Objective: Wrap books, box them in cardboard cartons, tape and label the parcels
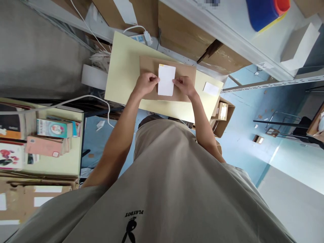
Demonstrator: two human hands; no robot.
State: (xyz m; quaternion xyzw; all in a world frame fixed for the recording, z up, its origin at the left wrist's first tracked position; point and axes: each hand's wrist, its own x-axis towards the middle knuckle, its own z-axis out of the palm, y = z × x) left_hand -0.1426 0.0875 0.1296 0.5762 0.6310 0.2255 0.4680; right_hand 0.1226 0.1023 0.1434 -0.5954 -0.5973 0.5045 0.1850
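Observation:
Between my two hands is a white rectangular sheet (166,81), like a label or card, with a small yellow mark at its top left corner. My left hand (146,83) pinches its left edge, thumb and fingers closed. On the opposite edge, the fingers of my right hand (185,86) pinch it too. Directly beneath lies a flat brown cardboard piece (149,64) on the pale yellow table (121,67). Whether the sheet touches the cardboard I cannot tell.
A smaller white slip (211,88) lies at the table's right end. Behind the table are a power strip (138,38) and large cardboard boxes (184,33). Books (52,128) are piled on another table at left. An open carton (229,113) stands at right, below table height.

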